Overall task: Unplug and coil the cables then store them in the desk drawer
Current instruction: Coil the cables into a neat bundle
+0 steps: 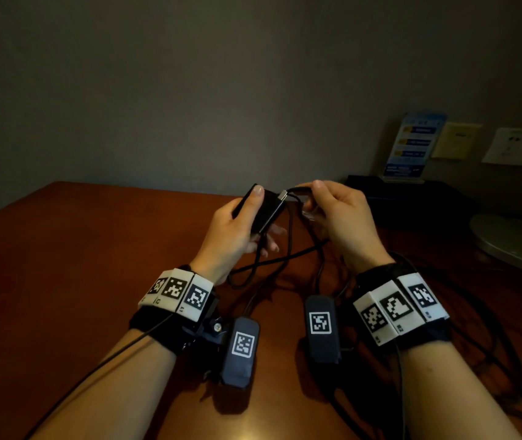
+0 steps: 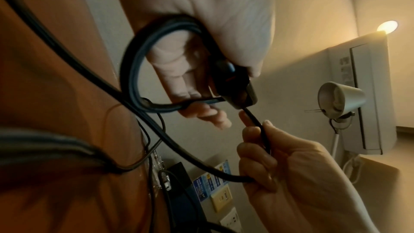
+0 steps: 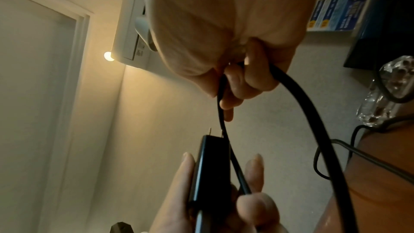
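Observation:
My left hand (image 1: 264,217) grips a black power adapter (image 1: 266,208) above the wooden desk (image 1: 94,265), thumb along its top. In the right wrist view the adapter (image 3: 212,166) shows two metal prongs pointing up. My right hand (image 1: 313,200) pinches the black cable (image 1: 288,246) just beside the adapter, where a silver plug end shows. In the left wrist view the cable (image 2: 257,125) runs from the adapter (image 2: 235,82) into my right hand's (image 2: 264,148) curled fingers. A loop of cable (image 2: 132,70) hangs round my left hand and trails onto the desk.
Several more dark cables (image 1: 491,312) lie on the desk at the right. A round grey lamp base (image 1: 513,239) stands at the right edge. At the back right are a black tray (image 1: 405,192), a blue card stand (image 1: 412,147) and wall sockets (image 1: 520,147).

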